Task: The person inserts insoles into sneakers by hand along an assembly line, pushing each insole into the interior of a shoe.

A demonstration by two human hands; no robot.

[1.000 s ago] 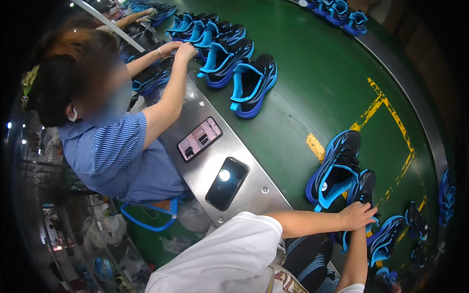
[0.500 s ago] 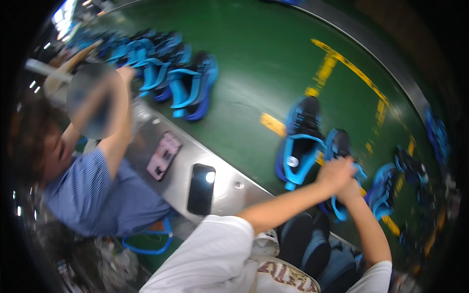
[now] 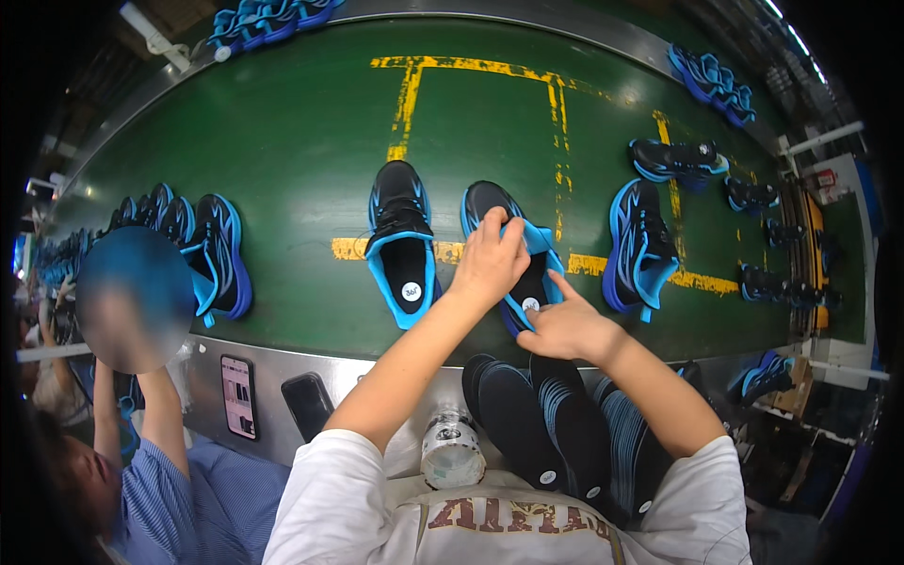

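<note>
Green work surface (image 3: 301, 122), crossed by worn yellow lines, fills most of the frame. At its centre lies a black sneaker with bright-blue lining (image 3: 537, 240), toe toward the top. Over its tongue area the left hand (image 3: 492, 259) has its fingers bent close together; whether they pinch it, I cannot tell. At the collar's right side, the right hand (image 3: 573, 327) spreads thumb and forefinger apart; its grip is unclear. Matching black-and-blue sneakers stand left (image 3: 400, 221) and right (image 3: 640, 235) of centre.
</note>
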